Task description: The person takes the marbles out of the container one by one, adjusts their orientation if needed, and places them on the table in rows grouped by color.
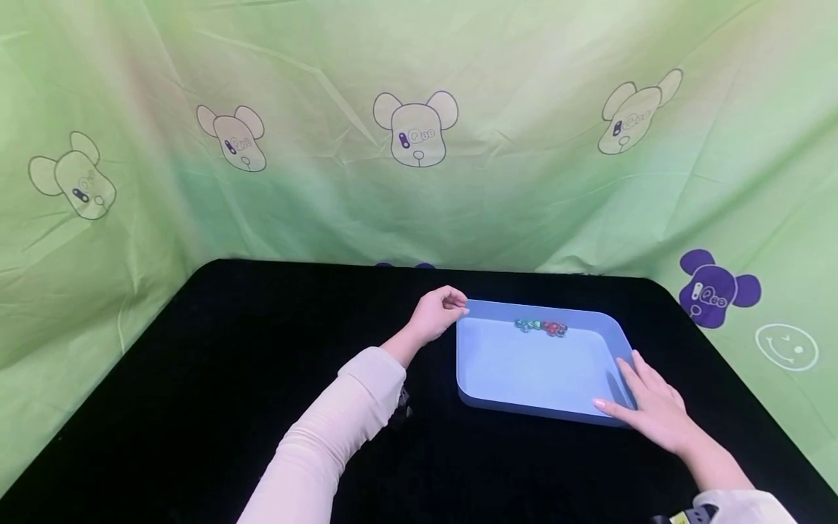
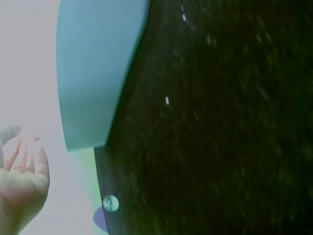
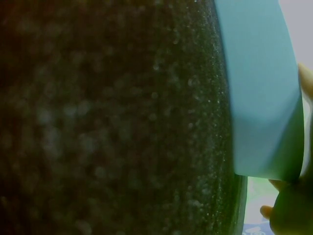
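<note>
1 blue tray (image 1: 517, 367) is set on black cloth (image 1: 222, 364) | glassy coloured beads (image 1: 553, 329) are gathered by its far wall | left hand (image 1: 435, 316) loosely curled, ungrasping, at far-left corner | right hand (image 1: 657, 409) laid, fingers spread, at near-right corner

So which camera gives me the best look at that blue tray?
The head view: it shows the blue tray from above, with its floor and most of its rim, though the right hand covers one corner. The left and right wrist views each show only a stretch of its side wall, up close.
</note>
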Demonstrator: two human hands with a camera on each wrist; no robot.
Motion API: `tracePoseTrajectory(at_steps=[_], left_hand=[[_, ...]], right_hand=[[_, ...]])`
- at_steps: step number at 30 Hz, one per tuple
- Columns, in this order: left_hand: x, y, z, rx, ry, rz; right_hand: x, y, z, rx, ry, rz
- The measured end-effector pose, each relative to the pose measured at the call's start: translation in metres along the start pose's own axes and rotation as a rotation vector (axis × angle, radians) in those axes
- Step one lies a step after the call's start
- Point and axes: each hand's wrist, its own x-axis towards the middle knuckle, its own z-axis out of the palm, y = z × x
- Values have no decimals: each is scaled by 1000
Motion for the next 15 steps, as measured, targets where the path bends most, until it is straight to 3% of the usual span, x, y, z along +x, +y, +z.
tracePoseTrajectory(at_steps=[15], left_hand=[[0, 10, 24, -83, -15, -9]], right_hand=[[0, 1, 1, -4, 13, -4]])
